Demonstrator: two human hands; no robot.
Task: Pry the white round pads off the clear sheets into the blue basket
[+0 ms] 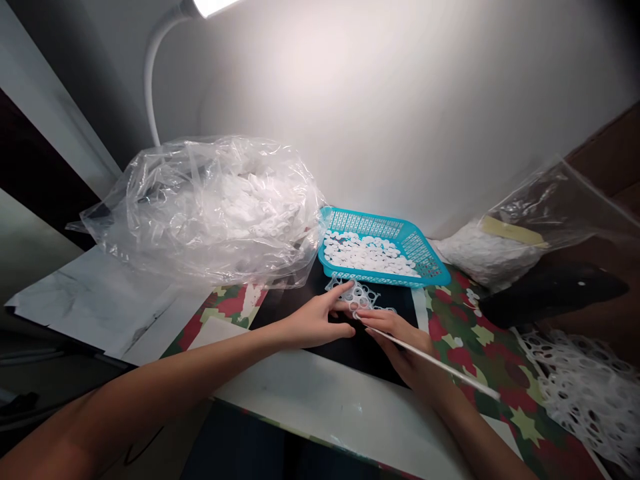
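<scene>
On a black mat, just in front of a blue basket, lies a small mesh of translucent white rings. My left hand touches the mesh from the left, its thumb and fingers apart. A long thin white stick is held in the closed fingers of my right hand, with its tip at the mesh's near edge and its other end toward the lower right. Many small white round pieces lie in the blue basket.
A large clear plastic bag with white contents fills the back left. At the right are another bag, a black object and a heap of translucent ring mesh. A white lamp neck rises behind.
</scene>
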